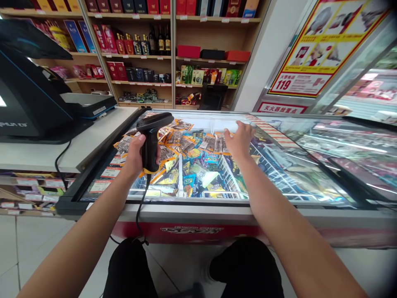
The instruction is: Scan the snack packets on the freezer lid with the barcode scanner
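Note:
My left hand is wrapped round the grip of a black barcode scanner, held upright over the left part of a chest freezer. Its cable hangs down in front of the freezer. Farther right, my right hand is open with its fingers spread, just right of a row of small packets with orange edges. Whether its fingertips touch the end packet I cannot tell. More orange-edged packets lie in a loose pile behind the scanner. Below the glass, colourful ice-cream packs fill wire baskets.
The freezer's front rim runs close to my knees. On the left, a counter carries a checkout machine and a black cable. Shelves with boxes and bottles stand behind, and a poster hangs at the right.

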Tool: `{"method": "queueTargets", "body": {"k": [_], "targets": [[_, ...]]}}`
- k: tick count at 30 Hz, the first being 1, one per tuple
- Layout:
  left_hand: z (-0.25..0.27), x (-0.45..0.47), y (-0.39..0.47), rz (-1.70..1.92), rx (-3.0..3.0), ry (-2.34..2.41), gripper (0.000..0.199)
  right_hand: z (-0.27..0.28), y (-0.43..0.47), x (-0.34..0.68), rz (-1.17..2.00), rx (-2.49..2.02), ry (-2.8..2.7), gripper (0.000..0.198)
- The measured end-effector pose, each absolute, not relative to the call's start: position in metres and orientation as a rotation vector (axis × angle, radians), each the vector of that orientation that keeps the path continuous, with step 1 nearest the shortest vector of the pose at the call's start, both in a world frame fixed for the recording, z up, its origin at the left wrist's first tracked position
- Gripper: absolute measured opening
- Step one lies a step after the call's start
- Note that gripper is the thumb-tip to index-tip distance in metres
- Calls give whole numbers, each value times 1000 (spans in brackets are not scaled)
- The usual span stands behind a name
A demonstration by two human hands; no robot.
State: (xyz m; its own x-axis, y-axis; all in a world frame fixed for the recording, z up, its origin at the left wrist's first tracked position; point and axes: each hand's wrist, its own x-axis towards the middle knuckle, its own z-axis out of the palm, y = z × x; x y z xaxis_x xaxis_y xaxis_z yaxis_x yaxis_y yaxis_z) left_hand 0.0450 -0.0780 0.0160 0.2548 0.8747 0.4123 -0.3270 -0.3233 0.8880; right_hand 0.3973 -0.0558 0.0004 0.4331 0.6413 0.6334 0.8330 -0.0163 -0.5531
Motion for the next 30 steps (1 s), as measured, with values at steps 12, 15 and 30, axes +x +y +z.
{"method": "queueTargets", "body": {"k": [12, 15, 30], "targets": [[13, 51, -78, 1230, 1462, 549, 56, -12, -59, 292, 343, -1760, -1633, 31], [13, 52, -79, 1221, 1465, 547, 54, -8, -57, 301, 496, -1653, -1465, 22], [5, 45, -81, 950, 1545, 589, 47, 12, -60, 331, 592, -1234, -1037, 16]]}}
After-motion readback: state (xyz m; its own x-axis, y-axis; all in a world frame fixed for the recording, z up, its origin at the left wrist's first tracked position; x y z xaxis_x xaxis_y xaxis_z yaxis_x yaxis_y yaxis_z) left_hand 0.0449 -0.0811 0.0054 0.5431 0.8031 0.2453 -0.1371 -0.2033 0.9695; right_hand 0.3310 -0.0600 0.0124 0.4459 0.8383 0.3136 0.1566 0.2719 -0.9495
